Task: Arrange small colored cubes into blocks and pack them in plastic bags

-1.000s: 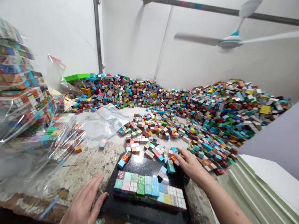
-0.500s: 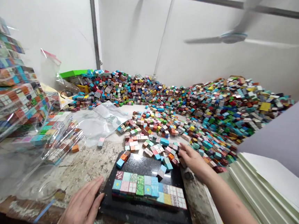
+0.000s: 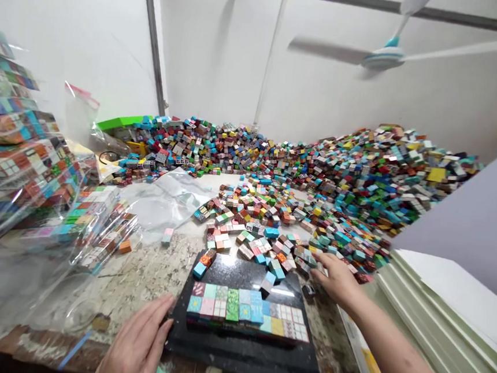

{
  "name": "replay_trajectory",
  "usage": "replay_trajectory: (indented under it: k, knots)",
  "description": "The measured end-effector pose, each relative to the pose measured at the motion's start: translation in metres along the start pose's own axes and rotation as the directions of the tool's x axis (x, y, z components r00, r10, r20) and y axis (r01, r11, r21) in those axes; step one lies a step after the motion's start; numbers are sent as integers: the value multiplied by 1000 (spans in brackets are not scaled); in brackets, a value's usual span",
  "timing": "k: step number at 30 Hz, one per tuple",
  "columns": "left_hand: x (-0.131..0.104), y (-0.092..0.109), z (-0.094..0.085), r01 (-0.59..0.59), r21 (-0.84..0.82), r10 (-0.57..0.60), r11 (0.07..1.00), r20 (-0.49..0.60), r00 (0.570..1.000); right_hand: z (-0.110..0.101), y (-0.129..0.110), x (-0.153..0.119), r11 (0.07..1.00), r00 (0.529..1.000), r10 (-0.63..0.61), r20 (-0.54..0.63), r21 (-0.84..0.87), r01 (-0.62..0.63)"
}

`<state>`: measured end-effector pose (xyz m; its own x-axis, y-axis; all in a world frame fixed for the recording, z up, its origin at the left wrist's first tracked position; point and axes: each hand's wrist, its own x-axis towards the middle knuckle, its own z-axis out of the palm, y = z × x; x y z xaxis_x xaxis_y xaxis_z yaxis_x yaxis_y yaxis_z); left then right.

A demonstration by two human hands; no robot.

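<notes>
On the worn table edge rests my left hand [image 3: 138, 339], fingers stretched out, its fingertips beside the left edge of a black stone slab [image 3: 237, 357]. Nothing shows in that hand. Rows of small patterned cubes [image 3: 233, 307] are lined up side by side on the slab. A few loose blocks, one grey and light blue [image 3: 268, 282] and one orange and blue [image 3: 203, 264], lie behind the rows. My right hand [image 3: 336, 278] reaches past the slab's far right corner, fingers apart, its tips at loose blocks [image 3: 304, 258]. Some of its fingers are hidden.
A tall heap of coloured blocks [image 3: 375, 174] lines the wall. Clear plastic [image 3: 160, 199] lies at middle left, near bagged block sets [image 3: 19, 172] stacked on the left. Pale stacked sheets [image 3: 449, 326] stand at right. A fan [image 3: 384, 58] hangs above.
My right hand has moved a little to the right and down, along the edge of the loose blocks. The left hand and the rows of cubes have stayed in place.
</notes>
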<state>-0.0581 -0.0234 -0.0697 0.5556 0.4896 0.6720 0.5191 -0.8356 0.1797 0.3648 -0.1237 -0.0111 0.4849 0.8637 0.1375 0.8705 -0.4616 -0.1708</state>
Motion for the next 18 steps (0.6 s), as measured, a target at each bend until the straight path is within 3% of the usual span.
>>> replay_trajectory:
  k: [8, 18]
  knots:
    - [2, 0, -1, 20, 12, -20, 1000, 9, 1000, 4, 5, 32, 981, 997, 48, 54, -188, -37]
    - [3, 0, -1, 11, 14, -12, 1000, 11, 1000, 1, -4, 44, 971, 982, 143, 120, -210, -115]
